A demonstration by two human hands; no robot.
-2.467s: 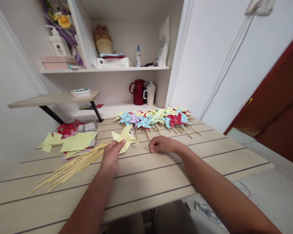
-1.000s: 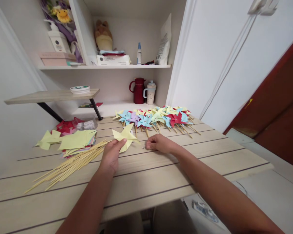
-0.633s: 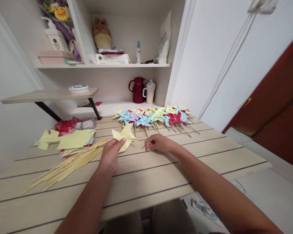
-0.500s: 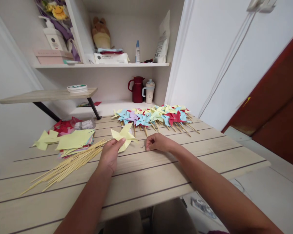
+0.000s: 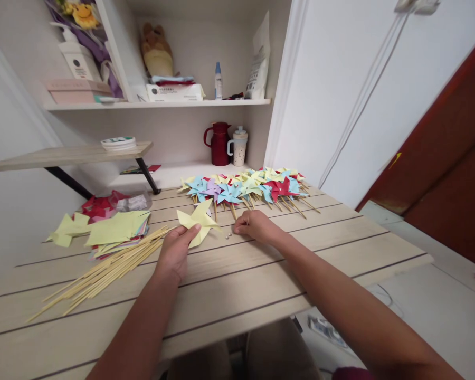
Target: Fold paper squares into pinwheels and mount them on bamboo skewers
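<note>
- The left hand (image 5: 177,250) pinches a yellow paper pinwheel (image 5: 198,220) by its near edge, thumb on top, holding it raised and tilted just above the wooden table (image 5: 261,285); held this way, its folded blades stay clear of the boards and its centre faces up.
- The right hand (image 5: 254,226) rests knuckles-up on the table, fingers curled down onto the surface right beside a few tiny pale beads (image 5: 228,236). Whether its fingertips already grip one cannot be told, since they are tucked under the hand.
- The beads lie between the two hands, just right of the pinwheel, within easy reach of both.
- A loose sheaf of bamboo skewers (image 5: 103,272) fans out to the left of the left hand, tips pointing toward it.
- A stack of coloured paper squares (image 5: 116,229) sits behind the skewers.
- Finished pinwheels on sticks (image 5: 243,188) lie in a row at the far side of the table, well apart from the work spot.
- Both forearms reach forward, the left nearly straight, the right angled inward from the right.
</note>
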